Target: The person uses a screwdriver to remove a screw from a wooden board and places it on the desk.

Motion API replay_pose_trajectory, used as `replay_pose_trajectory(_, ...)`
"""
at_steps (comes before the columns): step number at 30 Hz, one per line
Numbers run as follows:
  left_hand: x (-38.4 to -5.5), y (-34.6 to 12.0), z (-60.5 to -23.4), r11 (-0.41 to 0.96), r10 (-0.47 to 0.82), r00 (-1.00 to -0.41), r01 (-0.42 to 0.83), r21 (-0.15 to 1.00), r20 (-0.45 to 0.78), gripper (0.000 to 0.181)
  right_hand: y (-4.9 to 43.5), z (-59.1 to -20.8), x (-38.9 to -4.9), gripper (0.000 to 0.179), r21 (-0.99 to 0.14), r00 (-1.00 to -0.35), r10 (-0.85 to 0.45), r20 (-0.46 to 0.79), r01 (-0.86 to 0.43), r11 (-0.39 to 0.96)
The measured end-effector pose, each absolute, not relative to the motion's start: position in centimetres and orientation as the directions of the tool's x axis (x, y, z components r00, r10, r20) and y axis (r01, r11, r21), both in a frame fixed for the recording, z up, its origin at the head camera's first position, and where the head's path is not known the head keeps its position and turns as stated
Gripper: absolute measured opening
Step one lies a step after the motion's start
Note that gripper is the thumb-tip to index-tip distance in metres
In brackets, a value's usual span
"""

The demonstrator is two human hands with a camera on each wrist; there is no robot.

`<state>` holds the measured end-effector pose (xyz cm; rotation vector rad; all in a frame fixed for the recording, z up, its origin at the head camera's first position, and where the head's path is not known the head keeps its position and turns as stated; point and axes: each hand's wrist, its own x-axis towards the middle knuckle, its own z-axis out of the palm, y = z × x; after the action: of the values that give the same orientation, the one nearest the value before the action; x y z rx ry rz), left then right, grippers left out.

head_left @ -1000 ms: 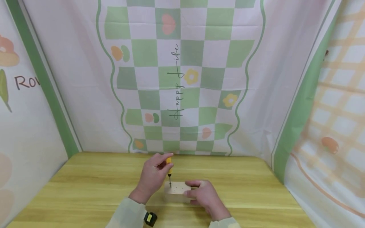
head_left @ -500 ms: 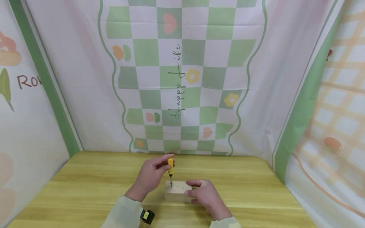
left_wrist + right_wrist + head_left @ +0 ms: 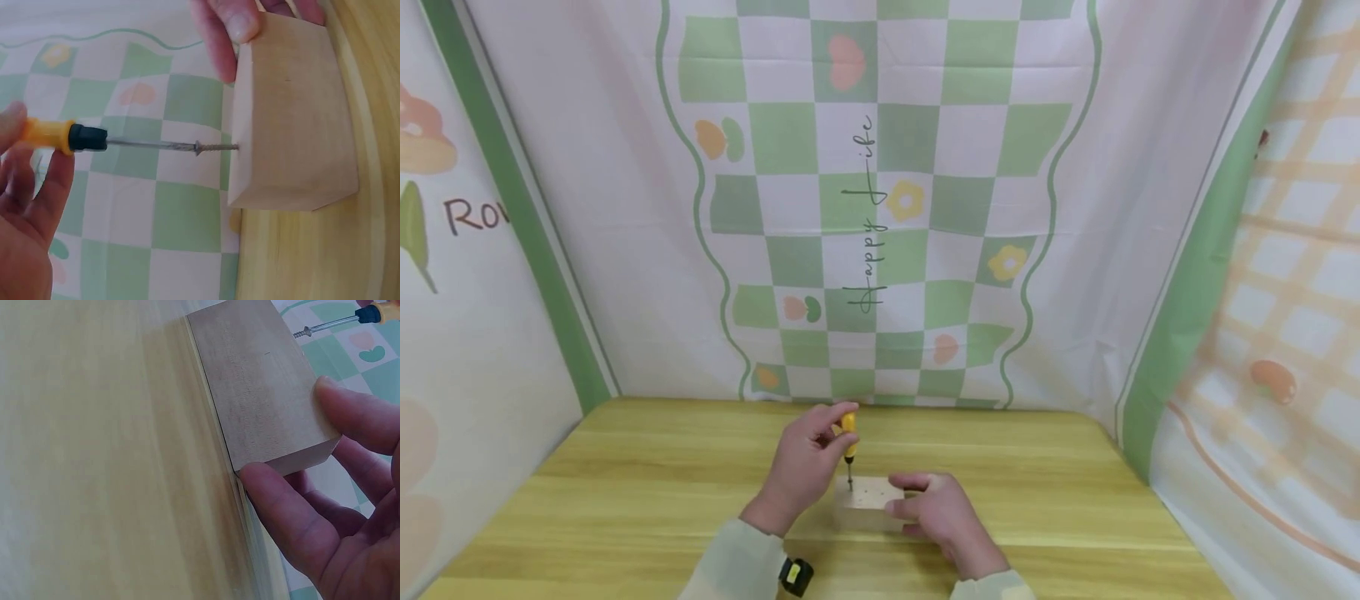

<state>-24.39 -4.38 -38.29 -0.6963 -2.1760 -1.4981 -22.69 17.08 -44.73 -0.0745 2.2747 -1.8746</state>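
A screwdriver [image 3: 87, 137] with a yellow and black handle stands upright over a pale wooden block [image 3: 872, 504]. My left hand [image 3: 801, 462] pinches the handle between thumb and fingers. The screwdriver's tip meets the head of a screw [image 3: 215, 148], whose point is in the block's top face; much of the threaded shank still shows. My right hand [image 3: 940, 512] grips the block's right end, thumb and fingers spread over its top, front and end. Several small dark marks dot the block's top in the head view.
The block sits on a wood-grain table [image 3: 647, 483]. A checkered green and white cloth [image 3: 880, 250] hangs behind the table, with more printed cloth on both sides. A black wrist device [image 3: 796, 575] sits at my left cuff.
My left wrist swung out to the left and back while its fingers shifted around the screwdriver handle. The right hand and the block stay in place.
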Motion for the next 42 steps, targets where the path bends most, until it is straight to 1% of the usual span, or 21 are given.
replay_pose_trajectory(4,-24.40,-4.21,-38.48,0.318,0.131,-0.774,0.625,0.713,0.620,0.038,17.08,-44.71,-22.69,0.043,-0.979,-0.981,-0.165,-0.104,0.072,0.190)
replay_pose_trajectory(9,-24.44,-4.28,-38.55,0.293,0.134,-0.781,0.619,0.729,0.610,0.039,17.12,-44.65,-22.64,0.041,-0.980,-0.981,-0.161,-0.108,0.078,0.184)
replay_pose_trajectory(12,-24.36,-4.24,-38.46,0.321,0.133,-0.783,0.614,0.721,0.607,0.039,17.13,-44.58,-22.55,0.041,-0.979,-0.981,-0.157,-0.115,0.085,0.185)
replay_pose_trajectory(18,-24.20,-3.70,-38.56,0.384,0.076,-0.748,0.632,0.673,0.659,0.036,17.12,-44.51,-22.47,0.042,-0.980,-0.981,-0.162,-0.102,0.072,0.186)
replay_pose_trajectory(21,-24.20,-3.60,-38.70,0.369,0.065,-0.740,0.641,0.673,0.670,0.036,17.11,-44.56,-22.53,0.042,-0.980,-0.982,-0.160,-0.098,0.068,0.187)
replay_pose_trajectory(24,-24.22,-3.83,-38.82,0.321,0.088,-0.735,0.659,0.680,0.672,0.037,17.06,-44.59,-22.59,0.042,-0.979,-0.982,-0.157,-0.106,0.076,0.188)
replay_pose_trajectory(28,-24.21,-4.24,-38.76,0.225,0.158,-0.741,0.670,0.707,0.652,0.035,17.00,-44.60,-22.63,0.044,-0.980,-0.982,-0.148,-0.114,0.087,0.178)
replay_pose_trajectory(32,-24.30,-4.41,-38.69,0.186,0.188,-0.758,0.652,0.735,0.624,0.032,17.01,-44.60,-22.63,0.044,-0.982,-0.983,-0.151,-0.105,0.078,0.174)
replay_pose_trajectory(38,-24.27,-4.36,-38.53,0.229,0.127,-0.784,0.619,0.751,0.608,0.029,17.03,-44.56,-22.53,0.043,-0.979,-0.982,-0.161,-0.102,0.070,0.190)
replay_pose_trajectory(42,-24.27,-4.19,-38.40,0.286,0.075,-0.772,0.623,0.728,0.631,0.027,16.95,-44.53,-22.50,0.042,-0.979,-0.982,-0.151,-0.109,0.079,0.190)
